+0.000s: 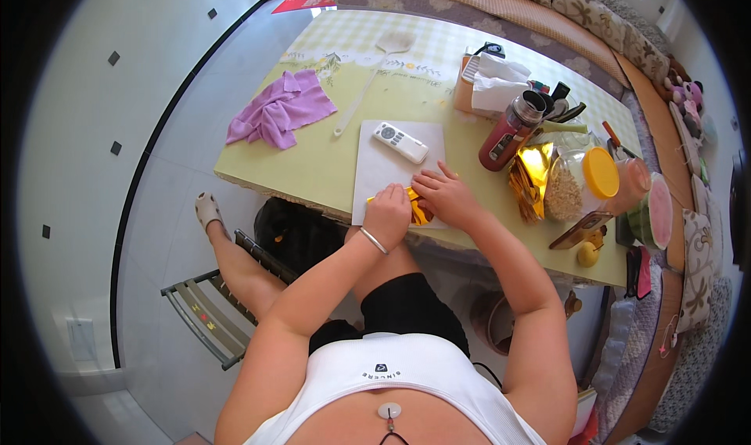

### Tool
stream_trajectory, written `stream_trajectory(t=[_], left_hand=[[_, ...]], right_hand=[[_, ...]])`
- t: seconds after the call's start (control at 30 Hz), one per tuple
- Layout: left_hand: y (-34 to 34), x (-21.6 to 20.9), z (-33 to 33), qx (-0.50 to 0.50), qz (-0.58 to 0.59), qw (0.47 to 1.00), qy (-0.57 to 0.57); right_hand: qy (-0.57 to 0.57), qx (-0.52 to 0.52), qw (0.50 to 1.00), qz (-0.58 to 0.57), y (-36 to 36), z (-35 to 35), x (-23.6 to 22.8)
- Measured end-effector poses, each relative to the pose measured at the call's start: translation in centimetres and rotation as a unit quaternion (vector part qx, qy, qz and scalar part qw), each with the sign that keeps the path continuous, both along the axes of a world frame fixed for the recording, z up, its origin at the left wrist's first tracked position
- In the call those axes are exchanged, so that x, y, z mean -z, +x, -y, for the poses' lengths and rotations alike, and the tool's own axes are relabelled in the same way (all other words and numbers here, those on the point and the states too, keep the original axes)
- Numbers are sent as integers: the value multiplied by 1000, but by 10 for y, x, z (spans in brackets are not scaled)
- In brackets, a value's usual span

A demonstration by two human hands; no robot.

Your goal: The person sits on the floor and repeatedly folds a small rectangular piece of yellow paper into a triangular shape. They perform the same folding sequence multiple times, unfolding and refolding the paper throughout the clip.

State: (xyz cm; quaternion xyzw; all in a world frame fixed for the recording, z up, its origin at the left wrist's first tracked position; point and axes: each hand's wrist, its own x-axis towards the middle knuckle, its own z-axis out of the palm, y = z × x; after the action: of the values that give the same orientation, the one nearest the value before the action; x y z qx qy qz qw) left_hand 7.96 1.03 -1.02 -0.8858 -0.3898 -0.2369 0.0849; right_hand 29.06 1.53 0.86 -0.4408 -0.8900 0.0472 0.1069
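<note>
A small piece of shiny gold foil (421,212) lies at the near edge of a white sheet (371,171) on the table. My left hand (388,212), with a silver bangle at the wrist, has its fingers closed over the foil's left part and hides some of it. Stretched out along the foil's right side, my right hand (447,197) rests with its fingers partly apart. Just beyond both hands, a white remote control (400,142) lies slantwise on the sheet. More gold foil (532,175) stands in a stack further right.
On the right are a dark red thermos (510,132), a tissue box (463,94), a yellow-lidded jar (601,172), a leaning phone (580,230) and a round yellow fruit (587,255). A purple cloth (285,110) and a fly swatter (361,100) lie left. A folding stool (207,316) stands below.
</note>
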Motion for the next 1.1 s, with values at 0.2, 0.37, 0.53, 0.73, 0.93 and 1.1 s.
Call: stream_trajectory(t=[0.2, 0.37, 0.53, 0.73, 0.93, 1.1], left_hand=[[-38, -10, 33, 1, -54, 998, -33], [-48, -3, 47, -3, -7, 998, -56], [-44, -27, 49, -6, 66, 993, -95], [-65, -34, 38, 15, 243, 954, -173], [-73, -36, 26, -53, 597, 628, -496], [-72, -34, 24, -27, 651, 547, -525]], right_hand=[[-28, 56, 996, -58, 25, 33, 13], [-66, 51, 994, -68, 23, 65, -6], [3, 138, 983, -118, 6, 100, -1], [79, 175, 933, -304, -6, 108, 10], [-131, 246, 667, -692, -32, 105, 3], [-104, 212, 648, -724, -33, 97, 2]])
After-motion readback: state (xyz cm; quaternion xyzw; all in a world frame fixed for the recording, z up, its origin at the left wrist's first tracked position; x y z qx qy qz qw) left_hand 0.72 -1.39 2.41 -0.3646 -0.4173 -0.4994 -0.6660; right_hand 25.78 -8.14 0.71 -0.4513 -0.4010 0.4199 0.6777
